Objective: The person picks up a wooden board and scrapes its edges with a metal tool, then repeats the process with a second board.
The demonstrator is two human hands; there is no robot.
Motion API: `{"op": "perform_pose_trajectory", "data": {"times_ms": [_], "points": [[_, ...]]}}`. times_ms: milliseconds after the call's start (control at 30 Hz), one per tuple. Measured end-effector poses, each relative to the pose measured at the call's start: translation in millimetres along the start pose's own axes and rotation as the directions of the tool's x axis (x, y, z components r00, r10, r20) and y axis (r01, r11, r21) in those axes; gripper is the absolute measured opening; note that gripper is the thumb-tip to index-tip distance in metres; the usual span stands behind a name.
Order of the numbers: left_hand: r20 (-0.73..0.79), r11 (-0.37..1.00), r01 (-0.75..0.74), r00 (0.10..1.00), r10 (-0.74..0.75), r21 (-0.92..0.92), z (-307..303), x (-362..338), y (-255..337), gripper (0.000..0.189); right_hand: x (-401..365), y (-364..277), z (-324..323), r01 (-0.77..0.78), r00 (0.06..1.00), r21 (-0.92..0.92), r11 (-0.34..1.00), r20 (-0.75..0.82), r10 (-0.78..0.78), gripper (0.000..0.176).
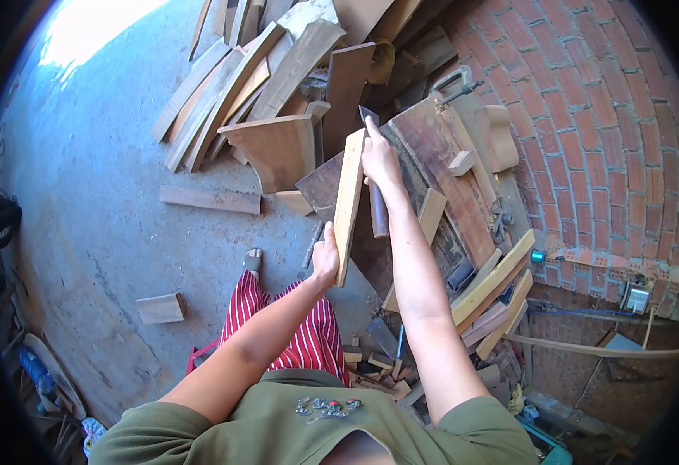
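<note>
My left hand (326,256) grips the lower end of a pale wooden board (349,194), its thumb lying along the edge. The board is tilted, its upper end leaning slightly right and away from me. My right hand (380,159) is closed at the board's upper right side. A tool (379,213) with a long brown handle below the fist and a dark, pointed, flat end above it is in this hand, index finger stretched up along it. Its exact kind is not clear. Under both hands lies a worn, dark wooden work surface (324,184).
Stacked planks (239,97) lean ahead of me. A clamp (456,85) and a small block (461,163) are on the bench, beside a brick wall (580,124). Cut lengths (494,283) lie at right. Loose boards (209,199) rest on the concrete floor (107,217).
</note>
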State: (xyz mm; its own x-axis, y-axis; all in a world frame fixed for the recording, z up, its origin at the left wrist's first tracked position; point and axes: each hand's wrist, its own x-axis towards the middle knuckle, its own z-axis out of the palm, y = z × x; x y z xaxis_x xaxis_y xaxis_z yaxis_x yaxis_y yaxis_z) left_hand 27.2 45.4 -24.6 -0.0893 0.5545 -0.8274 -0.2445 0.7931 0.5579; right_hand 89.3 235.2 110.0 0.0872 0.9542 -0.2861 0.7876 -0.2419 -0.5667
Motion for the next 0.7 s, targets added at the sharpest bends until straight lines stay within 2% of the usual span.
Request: {"op": "perform_pose_trajectory", "data": {"times_ms": [33,67,100,133,167,200,233,267,300,333,367,400,433,467,500,533,567,633,667,700], "points": [[0.007,1.0,0.005,1.0,-0.005,-0.003,-3.4,-4.2,2.8,0.089,-8.8,10.3,-5.6,-0.03,1.0,0.107,0.994,-0.003,0.03,0.05],[0.087,0.999,0.031,0.996,-0.031,0.011,-10.7,-5.9,7.6,0.087,-24.8,23.7,-11.7,-0.027,0.994,0.092,0.995,-0.103,0.036,0.049],[0.089,1.0,0.023,0.996,-0.024,0.013,-12.9,-6.0,9.2,0.087,-30.1,20.6,-16.5,-0.04,0.995,0.137,0.99,-0.089,0.052,0.049],[0.112,0.998,0.061,0.992,-0.059,-0.017,-14.1,-5.2,9.6,0.086,-45.1,47.2,-17.6,-0.078,0.975,0.177,0.981,-0.194,0.112,0.049],[0.136,0.995,0.094,0.987,-0.087,-0.043,-17.9,-6.9,12.3,0.084,-57.3,84.4,-19.0,0.003,0.942,0.181,0.983,-0.33,0.059,0.049],[0.22,0.989,0.142,0.967,-0.128,-0.047,-23.7,-11.2,17.5,0.082,-84.6,102.0,-36.5,-0.201,0.936,0.15,0.968,-0.264,0.235,0.05],[0.219,0.991,0.125,0.969,-0.113,-0.042,-28.0,-19.9,25.9,0.082,-106.8,123.1,-48.0,-0.261,0.916,0.087,0.961,-0.292,0.275,0.052],[0.272,0.986,0.149,0.954,-0.123,-0.075,-32.2,-32.1,35.9,0.073,-110.2,209.8,-32.0,-0.141,0.895,-0.083,0.987,-0.437,0.091,0.055],[0.327,0.98,0.171,0.936,-0.128,-0.106,-35.0,-42.3,44.9,0.067,-135.3,223.8,-43.1,-0.199,0.905,-0.12,0.973,-0.403,0.136,0.057],[0.298,1.0,-0.025,0.954,0.029,-0.017,-36.7,-51.1,56.3,0.068,-155.7,261.4,-53.3,-0.513,0.836,-0.059,0.857,-0.261,0.483,0.058],[0.278,0.979,-0.192,0.946,0.165,0.071,-38.5,-59.4,60.2,0.069,-162.1,296.0,-49.3,-0.45,0.87,-0.187,0.873,-0.311,0.382,0.059],[0.32,0.974,-0.187,0.937,0.14,0.124,-41.5,-79.8,78.5,0.071,-167.4,290.7,-51.6,-0.479,0.866,-0.31,0.821,-0.322,0.383,0.057],[0.339,0.954,-0.264,0.919,0.203,0.144,-40.3,-90.9,86.0,0.069,-175.1,280.9,-56.4,-0.505,0.859,-0.425,0.752,-0.334,0.388,0.056],[0.355,0.939,-0.303,0.906,0.23,0.165,-37.4,-101.9,93.4,0.074,-179.8,270.2,-57.8,-0.521,0.847,-0.392,0.758,-0.346,0.404,0.056],[0.375,0.921,-0.342,0.891,0.255,0.186,-32.0,-111.4,98.0,0.079,-181.7,253.2,-60.1,-0.345,0.863,-0.405,0.847,-0.491,0.116,0.055],[0.382,0.904,-0.4,0.867,0.32,0.15,-23.5,-117.4,98.0,0.075,-182.6,233.4,-66.3,-0.166,0.771,-0.457,0.874,-0.612,-0.174,0.053],[0.384,0.868,-0.487,0.823,0.419,0.097,-14.2,-132.4,103.8,0.069,-183.4,206.5,-76.6,-0.015,0.843,-0.303,0.953,-0.516,-0.151,0.047],[0.404,0.837,-0.546,0.771,0.492,0.023,-3.2,-144.2,108.4,0.062,-190.6,173.6,-73.1,0.202,0.797,0.046,0.978,-0.589,-0.137,0.046],[0.366,0.8,-0.596,0.733,0.574,-0.062,7.7,-144.3,105.9,0.057,-213.9,122.3,-84.8,0.131,0.922,0.524,0.841,-0.376,0.091,0.048],[0.326,0.76,-0.644,0.701,0.634,-0.091,18.1,-155.5,110.6,0.051,-241.6,66.9,-96.3,-0.023,0.979,0.866,0.499,-0.081,0.187,0.05]]}}
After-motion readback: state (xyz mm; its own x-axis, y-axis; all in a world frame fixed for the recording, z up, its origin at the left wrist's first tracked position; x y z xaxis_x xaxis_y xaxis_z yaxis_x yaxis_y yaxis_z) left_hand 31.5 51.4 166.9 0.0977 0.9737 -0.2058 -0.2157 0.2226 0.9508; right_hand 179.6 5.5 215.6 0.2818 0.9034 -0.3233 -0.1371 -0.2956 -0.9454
